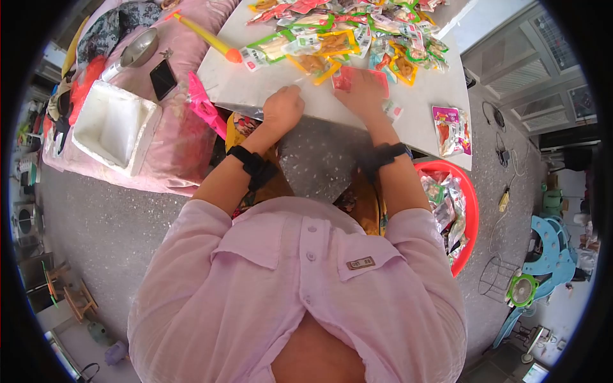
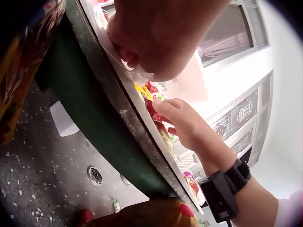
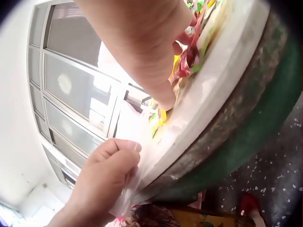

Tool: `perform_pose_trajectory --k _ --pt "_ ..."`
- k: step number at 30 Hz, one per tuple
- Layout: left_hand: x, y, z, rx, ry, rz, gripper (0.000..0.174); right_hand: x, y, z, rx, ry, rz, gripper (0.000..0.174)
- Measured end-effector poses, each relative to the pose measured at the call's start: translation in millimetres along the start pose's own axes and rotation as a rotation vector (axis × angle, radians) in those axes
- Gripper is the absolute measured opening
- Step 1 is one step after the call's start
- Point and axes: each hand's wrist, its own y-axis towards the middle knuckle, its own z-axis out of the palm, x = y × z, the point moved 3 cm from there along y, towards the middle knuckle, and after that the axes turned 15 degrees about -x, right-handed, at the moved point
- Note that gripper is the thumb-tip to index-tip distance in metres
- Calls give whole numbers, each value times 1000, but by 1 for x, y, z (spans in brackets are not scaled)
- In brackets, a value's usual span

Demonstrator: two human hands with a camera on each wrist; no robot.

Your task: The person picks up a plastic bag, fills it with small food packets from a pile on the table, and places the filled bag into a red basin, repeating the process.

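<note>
At the near edge of the white table (image 1: 290, 96), my left hand (image 1: 283, 110) has its fingers curled in and grips a piece of clear plastic film (image 3: 127, 198). The film hangs down over the edge in the right wrist view. To its right, my right hand (image 1: 363, 96) holds a red food packet (image 1: 343, 76) low over the tabletop, thumb on one side and fingers on the other in the right wrist view. Part of the packet is hidden under the hand. Just beyond both hands lies a pile of colourful sealed food packets (image 1: 332, 43).
A purple packet (image 1: 451, 131) lies at the table's right corner. Below it stands a red basin (image 1: 474, 214) of packets. On the pink-covered bed (image 1: 182, 137) at left are a foam box (image 1: 118, 127), a phone (image 1: 163, 79) and a metal bowl (image 1: 139, 48). A yellow stick (image 1: 207, 37) crosses the table's left edge.
</note>
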Motion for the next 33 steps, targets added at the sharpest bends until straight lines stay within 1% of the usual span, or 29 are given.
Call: perform_pose_trajectory --k 1,4,6,8,10,13,16,19,20,23,26,29,32,33 --pt "1 0 1 6 -5 -15 14 6 1 4 8 -56 1 48" --pt "3 0 2 19 -11 -39 15 18 4 16 76 -212 2 45" --pt "3 1 0 9 -21 -40 13 2 2 38 47 -205 -9 40" --pt "2 0 -1 -17 -47 -35 10 -8 4 37 58 -228 -19 33" --pt "1 1 -1 -14 -51 -41 10 -7 8 12 105 -279 -24 25" --pt "1 1 1 -5 -45 -42 10 -12 20 -29 -5 -324 -30 16" --pt "1 0 -1 -2 -27 -44 11 -40 25 -45 -74 -305 24 14" --pt "0 1 -1 34 -21 -50 12 -66 16 -58 -119 -410 -22 15" --pt "1 1 -1 50 -19 -57 14 -74 9 -60 -101 -412 -19 17" --pt "1 0 0 59 -4 -58 14 -107 -18 -48 94 -509 -5 22" --pt "3 -1 2 32 -36 -49 14 -133 -32 -45 4 -322 -7 28" --pt "3 -1 0 15 -29 -36 14 -120 -31 -56 7 -186 -6 32" --pt "4 -1 1 10 -42 -40 15 -89 -41 -65 27 -63 -45 31" --pt "4 -2 0 10 -38 -35 15 -84 -45 -68 46 -9 25 32"
